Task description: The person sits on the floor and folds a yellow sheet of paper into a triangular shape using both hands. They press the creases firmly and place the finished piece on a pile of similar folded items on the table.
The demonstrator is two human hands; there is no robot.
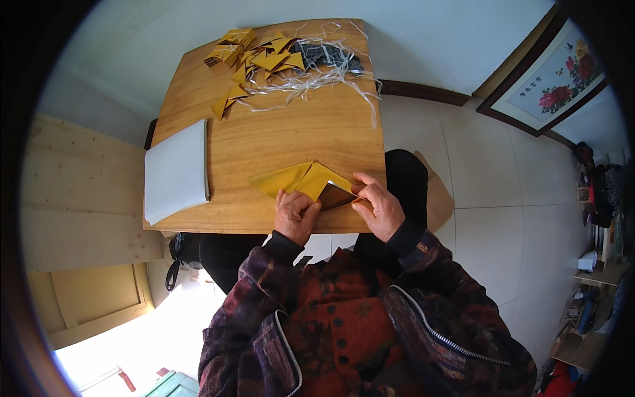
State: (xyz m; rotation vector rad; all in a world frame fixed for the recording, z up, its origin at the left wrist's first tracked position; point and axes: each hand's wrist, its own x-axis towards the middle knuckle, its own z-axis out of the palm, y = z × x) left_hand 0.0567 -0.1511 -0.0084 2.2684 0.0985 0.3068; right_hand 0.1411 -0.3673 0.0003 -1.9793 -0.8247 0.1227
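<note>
A sheet of golden-yellow paper [324, 176], partly folded into slanting points, lies at the near edge of the wooden table [264, 142]. Its right part shows a dark underside, with a small white patch beside the fold. My left hand [296, 213] has its fingers curled down on the paper's lower middle, thumb pressed near the index finger. At the paper's right corner, my right hand [380, 208] pinches the edge between thumb and fingers. Farther off lie several folded yellow paper pieces [270, 61], some of them tied in bundles [226, 53].
Loose clear plastic strips [331, 78] tangle over a dark grey clump [317, 53] at the table's far right. A stack of white sheets [177, 173] sits at the left edge. A framed flower picture [549, 83] leans at the right; cluttered shelves [598, 274] stand below it.
</note>
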